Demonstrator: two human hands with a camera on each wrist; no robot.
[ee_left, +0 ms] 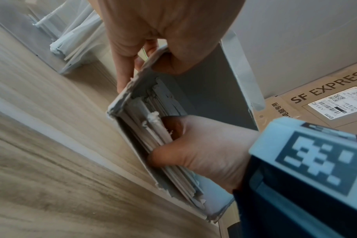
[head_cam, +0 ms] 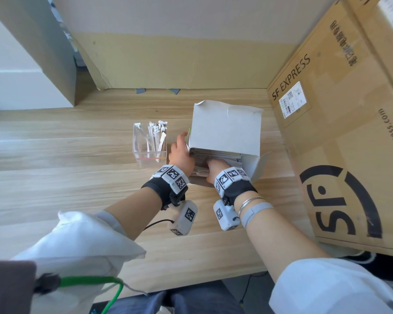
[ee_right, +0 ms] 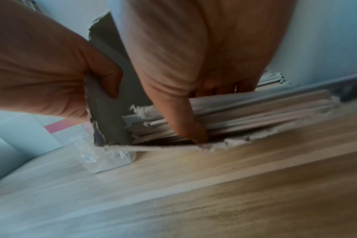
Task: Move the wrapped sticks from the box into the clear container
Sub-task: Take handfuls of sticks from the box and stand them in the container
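A white cardboard box lies on the wooden table with its torn open end toward me. My left hand grips the box's left wall, thumb inside and fingers outside. My right hand reaches into the opening, and its thumb and fingers close round a bundle of paper-wrapped sticks; the fingertips are hidden inside the box. To the left of the box stands the clear container, with several wrapped sticks upright in it.
A large brown SF Express carton stands close on the right of the box. A cardboard panel stands along the back of the table. Bare wooden table stretches to the left and in front.
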